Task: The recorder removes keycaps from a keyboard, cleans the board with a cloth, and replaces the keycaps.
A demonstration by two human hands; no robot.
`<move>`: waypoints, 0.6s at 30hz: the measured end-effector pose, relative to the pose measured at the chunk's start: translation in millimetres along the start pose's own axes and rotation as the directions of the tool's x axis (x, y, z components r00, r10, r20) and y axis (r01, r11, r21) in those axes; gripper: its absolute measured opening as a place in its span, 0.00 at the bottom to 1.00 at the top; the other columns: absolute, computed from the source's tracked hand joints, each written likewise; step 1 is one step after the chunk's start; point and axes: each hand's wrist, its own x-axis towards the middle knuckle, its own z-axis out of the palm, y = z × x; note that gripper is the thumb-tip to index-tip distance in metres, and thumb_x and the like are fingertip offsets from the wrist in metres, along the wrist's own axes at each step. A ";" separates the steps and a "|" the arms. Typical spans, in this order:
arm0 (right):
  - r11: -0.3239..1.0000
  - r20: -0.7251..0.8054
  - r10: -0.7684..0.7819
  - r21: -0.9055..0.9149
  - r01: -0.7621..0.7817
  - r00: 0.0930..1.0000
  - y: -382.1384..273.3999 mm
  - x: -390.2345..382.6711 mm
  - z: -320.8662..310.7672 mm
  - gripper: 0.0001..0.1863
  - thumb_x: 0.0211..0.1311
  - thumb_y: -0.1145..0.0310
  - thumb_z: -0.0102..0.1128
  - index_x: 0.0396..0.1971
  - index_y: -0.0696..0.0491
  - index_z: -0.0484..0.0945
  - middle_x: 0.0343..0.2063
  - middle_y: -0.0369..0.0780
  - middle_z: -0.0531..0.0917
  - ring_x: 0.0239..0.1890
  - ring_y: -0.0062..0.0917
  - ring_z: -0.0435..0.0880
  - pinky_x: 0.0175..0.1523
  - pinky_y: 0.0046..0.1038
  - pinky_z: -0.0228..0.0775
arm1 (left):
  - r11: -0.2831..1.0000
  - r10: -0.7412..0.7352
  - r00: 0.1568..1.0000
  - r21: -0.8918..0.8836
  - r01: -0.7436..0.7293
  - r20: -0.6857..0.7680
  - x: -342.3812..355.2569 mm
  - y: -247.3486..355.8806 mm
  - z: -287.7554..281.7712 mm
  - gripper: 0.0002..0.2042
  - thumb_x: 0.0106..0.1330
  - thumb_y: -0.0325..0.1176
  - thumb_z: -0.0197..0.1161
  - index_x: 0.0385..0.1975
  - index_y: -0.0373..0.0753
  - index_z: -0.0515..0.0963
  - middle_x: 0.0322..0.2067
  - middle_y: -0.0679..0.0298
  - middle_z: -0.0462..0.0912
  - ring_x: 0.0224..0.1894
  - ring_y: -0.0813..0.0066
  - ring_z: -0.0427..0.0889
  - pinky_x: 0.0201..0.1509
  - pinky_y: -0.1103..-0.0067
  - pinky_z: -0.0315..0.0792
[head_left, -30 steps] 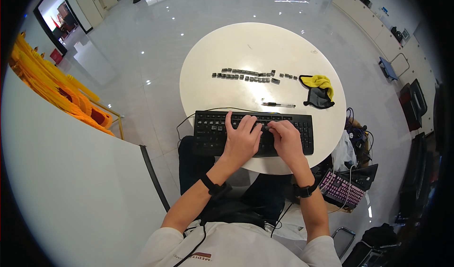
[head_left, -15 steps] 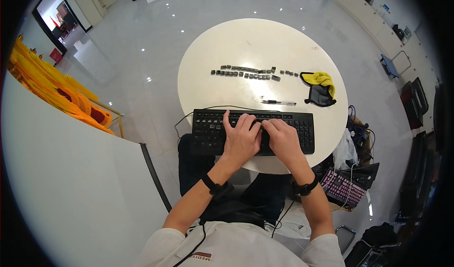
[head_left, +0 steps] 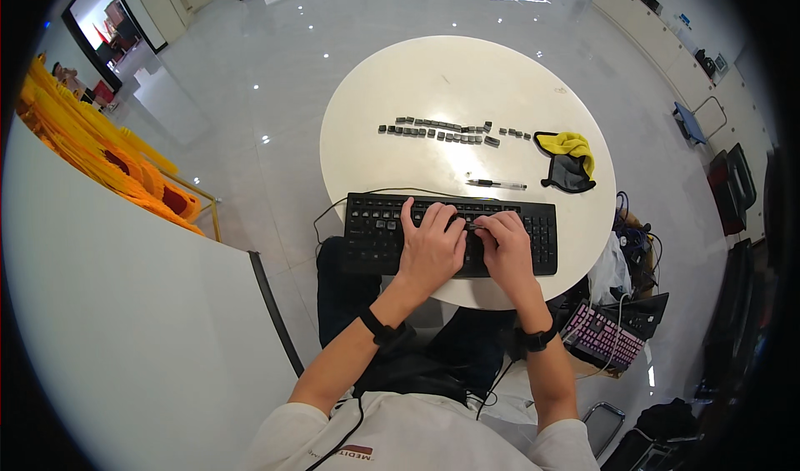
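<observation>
Black keyboard (head_left: 379,233) lying at near edge of round white table (head_left: 433,71), near side slightly overhanging rim; bare tabletop stretching wide beyond. Left hand (head_left: 432,246) resting palm-down on middle keys, fingers spread, gripping nothing. Right hand (head_left: 506,246) sitting just beside, fingers curled together over key row; whether pinching a key, cannot tell. Pen (head_left: 496,184) lying just beyond keyboard; row of loose keycaps (head_left: 437,129) farther; yellow-black cloth (head_left: 569,161) at right. Keyboard long axis running left-right.
</observation>
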 end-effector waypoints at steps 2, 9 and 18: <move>0.999 -0.051 0.014 0.043 -0.012 0.999 -3.2 0.3 2.0 0.13 0.65 0.83 0.74 0.48 0.57 0.90 0.41 0.45 0.90 0.44 0.44 0.90 0.49 0.41 0.84 | 1.000 0.001 1.000 0.005 -0.001 0.004 0.0 -0.2 -0.3 0.09 0.70 0.33 0.75 0.47 0.41 0.90 0.52 0.63 0.86 0.63 0.62 0.85 0.83 0.38 0.54; 0.991 0.003 0.129 0.041 -0.129 0.992 7.5 -1.5 -18.6 0.12 0.67 0.83 0.73 0.48 0.57 0.90 0.41 0.47 0.89 0.43 0.47 0.91 0.50 0.41 0.85 | 1.000 -0.011 1.000 -0.013 0.012 0.010 1.8 1.4 -1.5 0.10 0.70 0.33 0.75 0.48 0.40 0.90 0.53 0.63 0.85 0.63 0.62 0.84 0.83 0.38 0.54; 0.999 0.022 -0.026 -0.035 0.027 0.999 1.2 1.6 -21.6 0.14 0.65 0.86 0.72 0.48 0.57 0.90 0.41 0.45 0.88 0.41 0.44 0.92 0.47 0.39 0.86 | 0.999 0.015 0.999 -0.050 -0.013 0.044 6.2 7.7 9.1 0.11 0.69 0.33 0.76 0.49 0.41 0.90 0.54 0.62 0.84 0.63 0.61 0.84 0.83 0.37 0.53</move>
